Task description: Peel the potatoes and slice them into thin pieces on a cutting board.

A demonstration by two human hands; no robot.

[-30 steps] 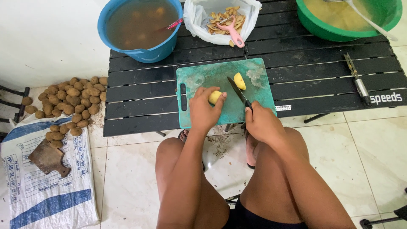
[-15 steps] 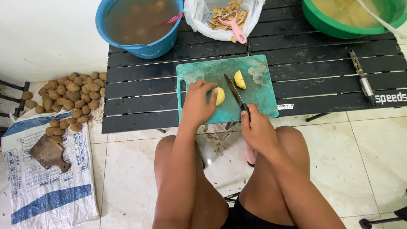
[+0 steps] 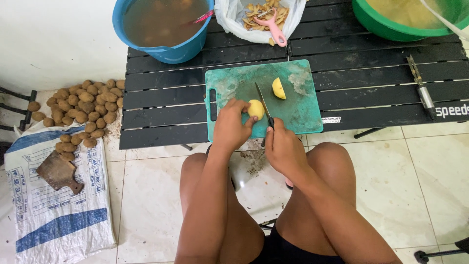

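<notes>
Sitting at the near edge of a black slatted table [image 3: 161,105], the person works over a green cutting board [image 3: 303,115], which serves as the reference for all positions below.

Left hand [image 3: 228,128]: rests on the board's near left portion, fingers closed around the left side of a peeled potato half [image 3: 256,108]. The potato half lies on the board at the fingertips, just right of the hand.

Right hand [image 3: 282,146]: sits at the board's near edge, clamped shut on the dark handle of a knife [image 3: 264,103]. The blade extends away from the hand, across the board, with its edge touching the right side of the held potato half.

Second potato half [image 3: 278,88]: lies on the board beyond and to the right of the blade, apart from both hands.

Beyond the board: a blue tub [image 3: 163,46] of murky water to the far left, a white bag [image 3: 229,17] of peelings holding a pink peeler [image 3: 276,32] straight ahead, and a green basin [image 3: 391,29] to the far right.

Left of the board, on the floor: a heap of unpeeled potatoes [image 3: 78,110] at the head of a woven sack [image 3: 53,215].
</notes>
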